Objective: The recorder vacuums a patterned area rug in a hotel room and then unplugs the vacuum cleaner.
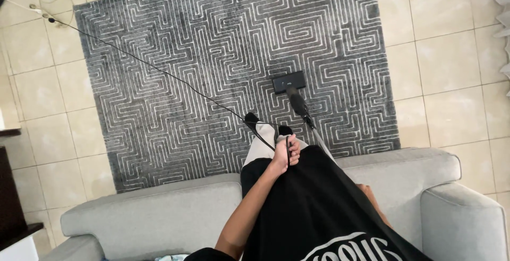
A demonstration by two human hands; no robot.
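My left hand (286,157) is closed around a thin black power cord (159,69) that runs from it up and left across the rug. A black vacuum floor head (288,82) rests on the grey maze-patterned rug (212,38). Its wand (305,115) slants back towards me and disappears behind my black shirt. Only a sliver of my right hand (368,193) shows at the shirt's right edge, so its grip is hidden. My legs in light trousers and a dark sock (251,117) stand on the rug just in front of the sofa.
A grey sofa (159,210) spans the bottom, with its armrest (462,218) at the right. The cord reaches a plug and white cable (40,12) on the beige floor tiles at top left. Dark wooden furniture (10,197) stands at the left edge, a pale curtain (503,11) at the right.
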